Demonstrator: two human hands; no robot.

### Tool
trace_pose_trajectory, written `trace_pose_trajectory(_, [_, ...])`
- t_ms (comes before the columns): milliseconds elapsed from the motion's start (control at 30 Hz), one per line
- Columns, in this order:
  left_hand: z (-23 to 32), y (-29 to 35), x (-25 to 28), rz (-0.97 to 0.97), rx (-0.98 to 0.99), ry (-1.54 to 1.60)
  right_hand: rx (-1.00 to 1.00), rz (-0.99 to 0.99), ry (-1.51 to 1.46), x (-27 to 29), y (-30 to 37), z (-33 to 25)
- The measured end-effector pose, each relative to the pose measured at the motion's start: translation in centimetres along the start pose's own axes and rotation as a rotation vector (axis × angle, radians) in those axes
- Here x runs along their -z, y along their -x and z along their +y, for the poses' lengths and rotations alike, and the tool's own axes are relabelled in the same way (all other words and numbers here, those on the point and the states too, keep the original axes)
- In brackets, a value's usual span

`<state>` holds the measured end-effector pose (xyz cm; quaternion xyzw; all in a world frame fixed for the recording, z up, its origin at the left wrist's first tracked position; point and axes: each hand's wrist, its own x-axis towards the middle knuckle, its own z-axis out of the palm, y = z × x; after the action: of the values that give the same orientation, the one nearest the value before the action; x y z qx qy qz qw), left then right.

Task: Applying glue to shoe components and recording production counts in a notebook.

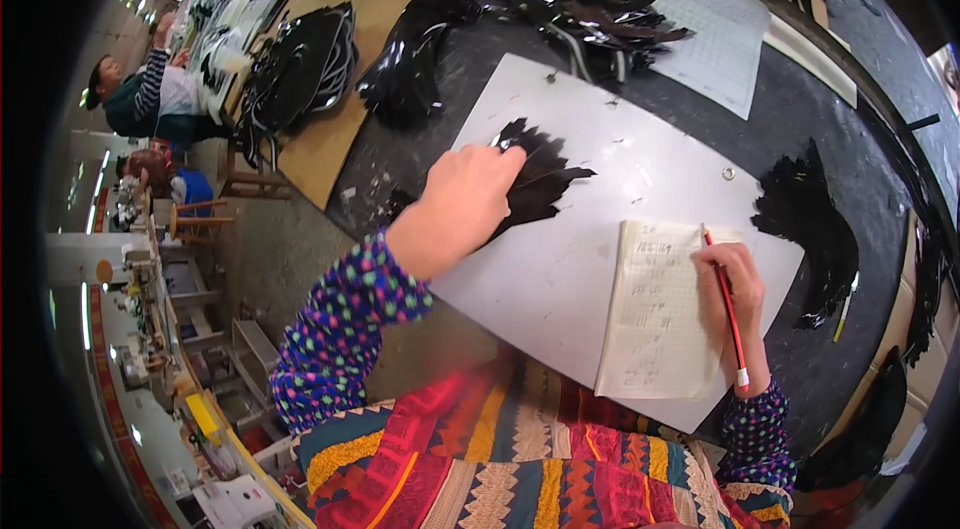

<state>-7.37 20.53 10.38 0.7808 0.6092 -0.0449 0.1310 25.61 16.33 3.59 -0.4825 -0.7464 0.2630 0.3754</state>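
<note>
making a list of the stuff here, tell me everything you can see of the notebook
The notebook is a cream, oblong pad that looks like paper, with faint grid lines and rows of grey handwriting down the page. It lies flat, slightly slanted, on the right part of the white board. The right hand covers part of its right side, holding a red pencil whose tip is near the top edge; contact is unclear.

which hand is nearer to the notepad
The right hand: it is over the right edge of the notepad, holding a red writing tool. The left hand is farther off to its left, at the black pieces.
</note>
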Motion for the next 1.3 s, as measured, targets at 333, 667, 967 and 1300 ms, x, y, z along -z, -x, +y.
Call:
trace_pose_trajectory(333, [11.1,-5.0,-3.9,0.393,-0.239,0.091,-0.002,-0.002,0.000,-0.3,-0.3,0.1])
trace_pose_trajectory(667, [11.1,-9.6,-8.5,0.555,-0.326,0.358,0.005,-0.026,0.055,-0.2,-0.2,0.7])
trace_pose_trajectory(967, [10.6,-10.0,-8.9,0.523,-0.278,0.548,-0.076,-0.051,0.098,-0.1,-0.4,0.5])
trace_pose_trajectory(1300, [10.2,-10.6,-8.7,0.511,-0.250,0.589,-0.131,-0.123,0.102,0.2,-0.9,0.4])
